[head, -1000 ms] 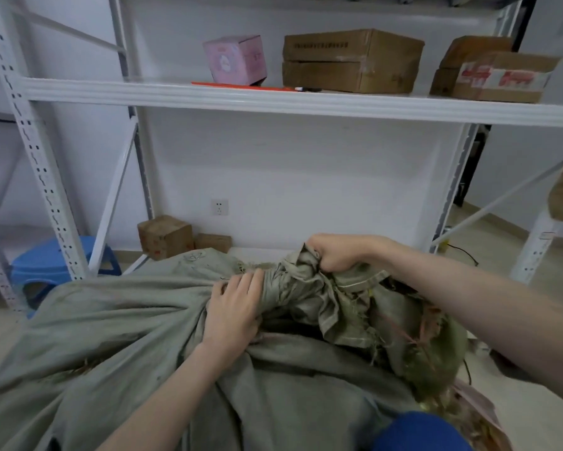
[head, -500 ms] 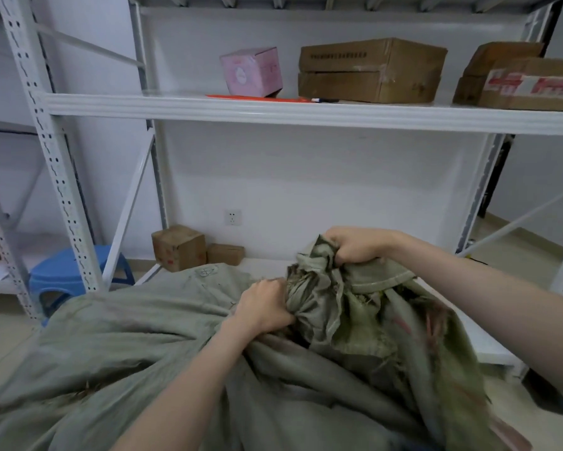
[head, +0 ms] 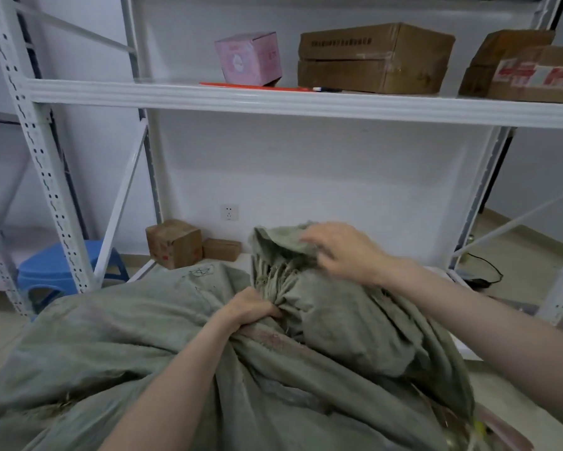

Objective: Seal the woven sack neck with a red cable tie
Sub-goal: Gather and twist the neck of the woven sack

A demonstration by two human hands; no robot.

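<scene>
— Since the woven sack [head: 143, 336] is spread across the near foreground, how is its handling judged?

— It is judged soft, limp and coarse to the touch. It is slumped in folds and no stiffness is shown. Its weight cannot be told. Hold is best taken just below the gathered pleats of the sack neck [head: 275, 281], where the cloth is bunched tight enough for a tie to be passed round.

— What is recorded of the left hand [head: 251, 309]?

— Its fingers are curled tight and clamped on the neck at the base of the pleats, near mid-view.

— And the right hand [head: 342, 252]?

— It is laid over the loose mouth flap beyond the neck. Its fingers [head: 309, 237] are slightly blurred but are seen extended and a little spread, touching the cloth. Nothing is gripped.

— Is the red cable tie [head: 257, 87] located?

— A thin red strip, taken to be the tie, is noted lying flat on the shelf [head: 306, 104] beyond, before a pink box [head: 247, 58], well apart from both hands. None is fitted yet.
</scene>
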